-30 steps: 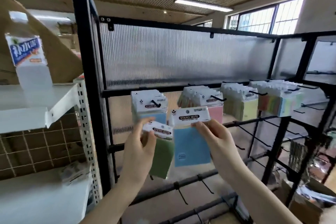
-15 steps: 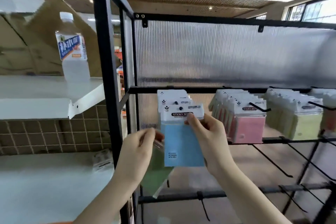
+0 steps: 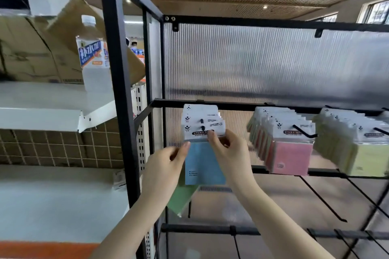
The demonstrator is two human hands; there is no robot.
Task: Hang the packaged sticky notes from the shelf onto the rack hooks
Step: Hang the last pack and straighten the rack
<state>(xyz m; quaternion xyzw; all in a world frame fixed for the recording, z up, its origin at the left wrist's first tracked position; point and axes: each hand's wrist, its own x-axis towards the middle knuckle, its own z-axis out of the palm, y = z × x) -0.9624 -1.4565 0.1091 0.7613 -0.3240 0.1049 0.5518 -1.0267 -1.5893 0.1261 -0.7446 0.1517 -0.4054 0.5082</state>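
Right fingers [image 3: 212,137] curled and pinching the white header card of the blue sticky-note pack [image 3: 205,164], thumb in front just over the printed label. Right hand [image 3: 228,154] directly before that pack, wrist going down to the right. Header of the blue pack already threaded over the black hook [image 3: 203,127], whose tip sticks out through the hole, with more white headers of the same kind stacked just behind on that hook. Left fingers [image 3: 185,146] curled near the left edge of the blue pack, holding a green sticky-note pack [image 3: 182,197]; only its lower part visible, hanging tilted below the left hand [image 3: 163,172], so the exact grip not clear. Farther right on the same black crossbar [image 3: 237,106], a row of pink packs [image 3: 288,156] on another hook, then yellow-green packs [image 3: 364,161] near the right edge. Behind all of them a ribbed translucent panel [image 3: 263,61] in the black rack frame [image 3: 117,69]. Below, several bare hooks [image 3: 324,202] pointing to the near side. On the left, a white shelf [image 3: 42,115] carrying a plastic bottle [image 3: 93,59] with a blue label, standing upright just beside a brown cardboard box [image 3: 31,52]. Lower white shelf [image 3: 59,202] under it, blurred.
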